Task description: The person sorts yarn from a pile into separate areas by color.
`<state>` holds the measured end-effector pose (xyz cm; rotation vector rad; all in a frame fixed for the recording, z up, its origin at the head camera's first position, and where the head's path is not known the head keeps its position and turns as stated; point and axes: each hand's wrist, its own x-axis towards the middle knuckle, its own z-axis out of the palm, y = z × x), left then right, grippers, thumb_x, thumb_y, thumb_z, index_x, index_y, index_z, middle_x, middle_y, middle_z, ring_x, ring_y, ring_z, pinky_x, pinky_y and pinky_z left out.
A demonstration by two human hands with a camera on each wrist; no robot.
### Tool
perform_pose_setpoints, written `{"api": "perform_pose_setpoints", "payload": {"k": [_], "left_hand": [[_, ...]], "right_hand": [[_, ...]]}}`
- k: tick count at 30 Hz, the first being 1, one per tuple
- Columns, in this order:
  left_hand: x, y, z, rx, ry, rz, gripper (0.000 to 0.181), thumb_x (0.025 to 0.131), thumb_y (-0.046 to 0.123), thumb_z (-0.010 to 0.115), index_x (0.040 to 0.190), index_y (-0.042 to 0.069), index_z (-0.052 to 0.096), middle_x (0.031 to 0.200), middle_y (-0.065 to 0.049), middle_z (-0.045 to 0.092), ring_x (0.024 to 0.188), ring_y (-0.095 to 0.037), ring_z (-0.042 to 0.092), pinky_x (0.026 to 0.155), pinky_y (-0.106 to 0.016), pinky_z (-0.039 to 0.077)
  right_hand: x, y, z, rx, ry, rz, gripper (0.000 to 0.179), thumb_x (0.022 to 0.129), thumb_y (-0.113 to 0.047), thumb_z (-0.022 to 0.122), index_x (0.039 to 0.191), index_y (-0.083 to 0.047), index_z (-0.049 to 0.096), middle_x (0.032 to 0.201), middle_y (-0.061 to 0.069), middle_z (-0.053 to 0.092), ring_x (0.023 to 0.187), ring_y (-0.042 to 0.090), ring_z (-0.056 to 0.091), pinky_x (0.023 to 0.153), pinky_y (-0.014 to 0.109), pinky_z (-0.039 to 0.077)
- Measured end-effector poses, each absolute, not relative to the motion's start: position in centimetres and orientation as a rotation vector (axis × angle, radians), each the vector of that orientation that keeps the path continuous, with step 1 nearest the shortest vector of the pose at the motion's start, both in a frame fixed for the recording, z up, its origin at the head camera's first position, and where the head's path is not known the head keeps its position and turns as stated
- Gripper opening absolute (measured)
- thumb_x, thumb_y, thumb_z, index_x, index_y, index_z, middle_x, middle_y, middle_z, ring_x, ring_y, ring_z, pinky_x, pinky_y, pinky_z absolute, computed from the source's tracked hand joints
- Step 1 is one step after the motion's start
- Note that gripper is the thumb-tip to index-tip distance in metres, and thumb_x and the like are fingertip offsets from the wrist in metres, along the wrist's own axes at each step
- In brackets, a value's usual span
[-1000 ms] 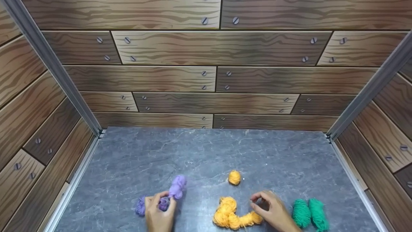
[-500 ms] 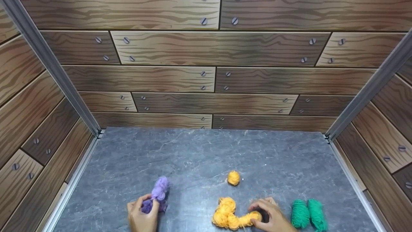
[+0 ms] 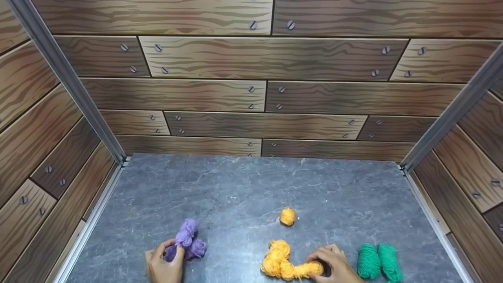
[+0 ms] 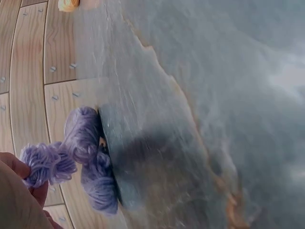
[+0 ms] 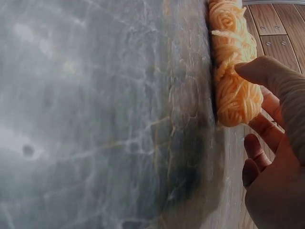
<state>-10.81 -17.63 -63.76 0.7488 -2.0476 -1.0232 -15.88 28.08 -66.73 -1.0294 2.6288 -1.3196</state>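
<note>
My left hand [image 3: 165,262] pinches a light purple yarn skein [image 3: 186,232] between thumb and index finger. In the left wrist view the gripped purple yarn [image 4: 43,164] touches two other purple yarn pieces, an upper skein [image 4: 81,133] and a lower skein [image 4: 99,185]. On the right, my right hand [image 3: 334,264] has thumb and fingers around the end of an orange yarn skein [image 3: 304,270], which lies against a larger orange clump [image 3: 275,257]. Seen from the right wrist, the thumb presses one side of the orange skein [image 5: 236,90], with fingers behind it.
A small orange yarn ball [image 3: 287,217] sits apart, farther back. Two green skeins, a left one [image 3: 368,261] and a right one [image 3: 389,262], lie side by side right of my right hand. Wood-patterned walls [image 3: 259,94] and metal rails [image 3: 90,220] enclose the grey marbled table [image 3: 243,188].
My left hand has carried the light purple skein leftward and down to the other purple yarn. The right hand has come down onto the end of the orange skein and now grips it.
</note>
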Motion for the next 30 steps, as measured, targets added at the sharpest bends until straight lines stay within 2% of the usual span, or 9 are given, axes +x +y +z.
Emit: {"api": "perform_pose_setpoints", "payload": {"k": [9,14,19,25,30], "left_hand": [[-10.7,-18.7,-64.8,0.709,-2.063,-0.981,0.017,0.069,0.001,0.084,0.084,0.005,0.078,0.084,-0.013,0.075,0.077,-0.025,0.047,0.071,-0.033,0.034],[-10.6,-19.1,-65.6,0.61,-2.066,-0.95,0.018,0.065,-0.003,0.082,0.08,0.004,0.075,0.082,-0.014,0.075,0.075,-0.026,0.047,0.077,-0.038,0.032],[-10.6,-19.3,-66.1,0.535,-2.092,-0.922,0.021,0.062,-0.006,0.081,0.08,0.004,0.075,0.082,-0.012,0.074,0.075,-0.026,0.047,0.076,-0.035,0.031],[-10.5,-19.2,-66.4,0.515,-2.141,-0.907,0.025,0.062,-0.002,0.083,0.084,0.006,0.075,0.085,-0.011,0.072,0.077,-0.029,0.051,0.075,-0.036,0.033],[-10.5,-19.1,-66.5,0.487,-2.169,-0.901,0.031,0.063,0.005,0.085,0.092,0.005,0.074,0.088,-0.012,0.07,0.078,-0.03,0.052,0.076,-0.039,0.032]], "right_hand": [[-15.7,28.3,-66.6,-0.998,2.635,-1.241,0.02,0.092,-0.027,0.078,0.11,-0.029,0.071,0.102,-0.019,0.069,0.088,0.004,0.046,0.071,0.03,0.03],[-15.6,28.4,-66.4,-0.954,2.59,-1.239,0.015,0.092,-0.028,0.077,0.106,-0.031,0.071,0.098,-0.016,0.07,0.084,0.005,0.045,0.068,0.03,0.031],[-15.5,28.3,-66.1,-0.876,2.557,-1.241,0.008,0.094,-0.027,0.076,0.1,-0.031,0.071,0.091,-0.015,0.067,0.079,0.004,0.043,0.063,0.03,0.032],[-15.5,28.4,-65.9,-0.81,2.501,-1.253,0.003,0.096,-0.025,0.073,0.095,-0.028,0.073,0.085,-0.016,0.061,0.074,0.004,0.043,0.061,0.029,0.035],[-15.5,28.6,-65.6,-0.766,2.443,-1.29,0.005,0.098,-0.024,0.07,0.096,-0.026,0.074,0.084,-0.012,0.059,0.071,0.011,0.046,0.059,0.029,0.041]]}}
